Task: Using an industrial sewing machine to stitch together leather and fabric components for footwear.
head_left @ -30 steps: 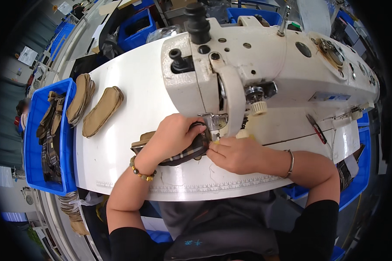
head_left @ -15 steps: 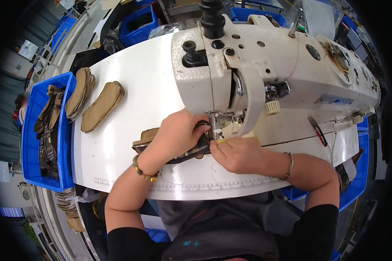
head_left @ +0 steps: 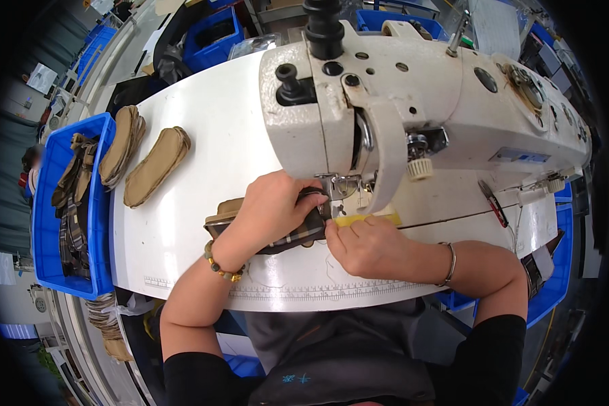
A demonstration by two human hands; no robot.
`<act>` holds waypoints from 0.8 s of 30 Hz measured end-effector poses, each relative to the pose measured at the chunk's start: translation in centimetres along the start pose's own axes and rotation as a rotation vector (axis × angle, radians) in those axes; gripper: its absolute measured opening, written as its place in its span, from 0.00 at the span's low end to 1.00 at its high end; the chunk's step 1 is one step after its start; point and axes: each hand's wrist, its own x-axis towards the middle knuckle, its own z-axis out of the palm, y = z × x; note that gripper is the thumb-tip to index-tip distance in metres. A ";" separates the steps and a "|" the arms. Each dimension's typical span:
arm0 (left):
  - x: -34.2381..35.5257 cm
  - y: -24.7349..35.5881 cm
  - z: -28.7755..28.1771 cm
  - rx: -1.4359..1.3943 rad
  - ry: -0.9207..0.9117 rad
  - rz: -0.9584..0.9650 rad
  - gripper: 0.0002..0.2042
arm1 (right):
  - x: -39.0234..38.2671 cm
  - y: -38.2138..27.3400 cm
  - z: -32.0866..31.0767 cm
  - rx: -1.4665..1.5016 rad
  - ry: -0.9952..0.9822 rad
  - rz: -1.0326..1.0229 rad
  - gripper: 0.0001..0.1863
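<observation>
A dark plaid fabric piece with a tan part and a zipper edge lies on the white table under the sewing machine's head. My left hand rests over it, thumb and fingers closed on its edge close to the presser foot. From the other side my right hand pinches the piece's right end, fingers curled together. Just beyond those fingers a yellow strip sits on the machine bed. My left palm covers part of the fabric.
Tan oval fabric pieces lie at the left, beside a stack of similar ones. A blue bin there holds plaid pieces. Red-and-black thread snips lie at the right. A printed ruler follows the table's front edge.
My right hand has shifted slightly down, and more of the yellow strip shows beyond it. The left hand keeps its grip on the fabric piece almost unmoved.
</observation>
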 end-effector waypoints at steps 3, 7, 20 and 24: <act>0.1 -0.4 0.5 0.008 0.019 0.013 0.10 | 0.0 -0.1 -0.1 -0.011 -0.016 0.001 0.16; 0.2 0.0 0.4 0.025 -0.001 -0.012 0.10 | 0.0 -0.2 -0.2 -0.017 -0.017 0.012 0.15; 0.4 0.7 0.2 -0.049 0.011 -0.119 0.09 | 0.2 -0.4 -0.8 0.004 -0.085 0.032 0.16; 0.4 0.9 0.5 -0.006 -0.016 -0.155 0.08 | 0.2 -0.8 -0.8 0.004 -0.111 0.058 0.17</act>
